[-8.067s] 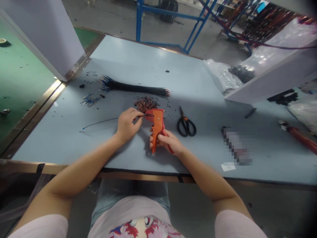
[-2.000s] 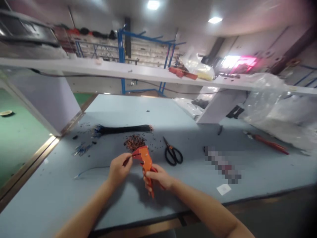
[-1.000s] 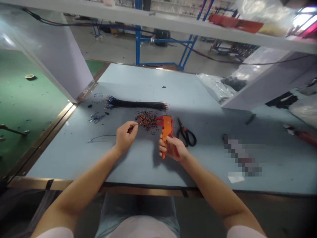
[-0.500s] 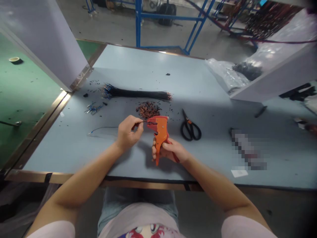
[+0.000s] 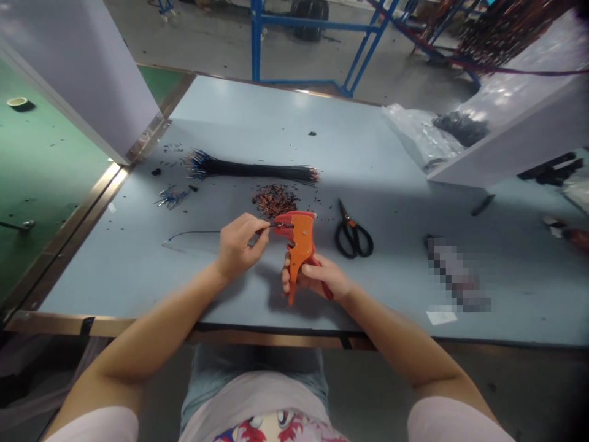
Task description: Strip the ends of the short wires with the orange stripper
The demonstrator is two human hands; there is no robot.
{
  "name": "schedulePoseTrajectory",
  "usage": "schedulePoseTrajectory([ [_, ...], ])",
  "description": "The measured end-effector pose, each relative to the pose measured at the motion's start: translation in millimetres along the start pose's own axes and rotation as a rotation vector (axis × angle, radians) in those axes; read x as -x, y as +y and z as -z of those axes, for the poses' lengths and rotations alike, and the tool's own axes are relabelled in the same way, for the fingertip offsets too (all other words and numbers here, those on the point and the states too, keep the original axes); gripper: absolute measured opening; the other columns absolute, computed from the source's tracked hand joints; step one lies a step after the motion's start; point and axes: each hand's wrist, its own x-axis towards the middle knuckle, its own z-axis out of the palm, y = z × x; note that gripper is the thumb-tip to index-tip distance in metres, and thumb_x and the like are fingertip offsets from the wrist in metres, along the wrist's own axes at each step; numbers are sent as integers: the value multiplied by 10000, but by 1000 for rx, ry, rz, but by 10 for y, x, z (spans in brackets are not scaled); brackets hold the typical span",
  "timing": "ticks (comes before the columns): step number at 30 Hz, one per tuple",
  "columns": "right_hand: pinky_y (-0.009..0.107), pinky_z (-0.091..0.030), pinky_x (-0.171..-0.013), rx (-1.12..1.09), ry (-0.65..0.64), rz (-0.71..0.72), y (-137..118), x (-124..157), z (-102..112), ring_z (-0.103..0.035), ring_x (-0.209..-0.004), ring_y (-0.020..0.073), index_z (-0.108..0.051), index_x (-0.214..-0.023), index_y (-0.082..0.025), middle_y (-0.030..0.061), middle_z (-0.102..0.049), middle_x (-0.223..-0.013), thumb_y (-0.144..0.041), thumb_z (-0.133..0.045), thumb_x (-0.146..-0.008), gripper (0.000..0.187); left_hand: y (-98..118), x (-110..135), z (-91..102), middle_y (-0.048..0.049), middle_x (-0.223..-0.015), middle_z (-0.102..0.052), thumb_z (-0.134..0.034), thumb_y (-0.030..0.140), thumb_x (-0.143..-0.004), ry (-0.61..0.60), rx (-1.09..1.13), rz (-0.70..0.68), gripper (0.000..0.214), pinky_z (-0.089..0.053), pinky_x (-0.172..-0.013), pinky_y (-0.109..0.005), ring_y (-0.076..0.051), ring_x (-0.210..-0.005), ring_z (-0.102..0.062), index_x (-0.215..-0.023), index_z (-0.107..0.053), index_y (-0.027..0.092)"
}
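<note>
Basically, the worktop is a flat, smooth, pale-blue sheet w/ metal-look edging; across its middle lies the wire bundle, a long black stringy sheaf, ends splayed, blue & silvery at L, coppery at R; nearer the person, the wire stripper, hard orange & red, pistol-shaped, is in the R hand, fingers wrapped round its handles; the L hand pinches the single wire, thin, black, gently curved, btwn thumb & fingers; scissors, black oval loops & pointed blades, lie just R of the stripper; behind its head, a crumbly heap of coppery-brown & black bits; stripper's long axis runs near–far, slightly tilted, head away from the person, mouth facing L; wire's long axis runs approx. L–R, blue-sleeved tip pointing L, other end at the stripper's mouth; can't tell if it's clamped there.
</note>
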Motion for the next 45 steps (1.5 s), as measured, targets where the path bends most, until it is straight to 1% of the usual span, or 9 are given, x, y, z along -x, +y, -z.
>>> schedulePoseTrajectory([
  [3, 374, -554, -653, 11, 1, 15, -4, 1, -6, -680, -779, 222, -534, -1037, -128, 86, -667, -905, -386, -718, -780, 408, 6, 0, -1, 1, -695, -597, -558, 118, -833, -20, -10, -17, 82, -437, -628, -232, -109, -648, -537, -871, -587, 184],
  [7, 371, -554, -667, 24, 1, 24, -4, 3, -15, -676, -775, 209, -535, -1040, -128, 73, -649, -887, -374, -713, -790, 394, 7, 6, -1, -2, -714, -612, -550, 133, -841, -38, -21, 11, 73, -437, -630, -230, -109, -658, -545, -869, -592, 185],
  [11, 376, -550, -680, 36, -11, 32, -5, 9, -25, -671, -774, 205, -536, -1044, -127, 69, -637, -882, -369, -697, -808, 375, 11, -2, 1, -7, -727, -626, -546, 134, -843, -34, -21, 22, 72, -440, -635, -228, -108, -659, -552, -864, -596, 182],
  [17, 387, -546, -706, 45, -5, 30, 11, 18, -28, -656, -758, 196, -544, -1041, -128, 61, -634, -872, -381, -702, -803, 382, 5, -4, -8, -7, -726, -621, -556, 111, -832, -26, -20, -10, 78, -423, -617, -220, -99, -640, -526, -863, -596, 170],
  [21, 389, -550, -690, 53, 14, 31, 30, 30, -41, -648, -738, 190, -543, -1031, -131, 56, -626, -855, -393, -702, -803, 382, 6, -8, -6, -9, -717, -619, -560, 101, -824, -17, -14, -23, 82, -421, -610, -219, -97, -630, -520, -862, -598, 164],
  [28, 382, -559, -622, 54, 67, 24, 20, 56, -73, -621, -638, 160, -544, -992, -130, 40, -614, -788, -391, -696, -811, 352, 29, -25, -2, -3, -699, -610, -555, 98, -824, -5, -11, -33, 84, -421, -604, -214, -94, -622, -517, -851, -595, 166],
  [32, 371, -562, -610, 41, 62, 21, 9, 53, -81, -615, -613, 145, -544, -981, -129, 28, -609, -769, -393, -702, -806, 355, 26, -17, -6, -5, -698, -611, -563, 91, -815, -7, -16, -34, 86, -417, -602, -219, -96, -619, -515, -852, -597, 161],
  [40, 377, -566, -617, 51, 60, 8, 6, 53, -72, -621, -622, 150, -539, -988, -130, 35, -618, -776, -403, -699, -806, 365, 31, -13, -1, -5, -713, -621, -567, 102, -819, -11, -19, -28, 80, -423, -605, -213, -91, -623, -521, -852, -599, 168],
  [45, 364, -563, -591, 59, 54, 31, 4, 50, -88, -597, -596, 136, -530, -971, -131, 18, -594, -739, -404, -683, -822, 346, 15, -9, 0, -3, -706, -615, -561, 111, -824, -19, -14, -30, 80, -427, -614, -217, -94, -628, -522, -863, -597, 171],
])
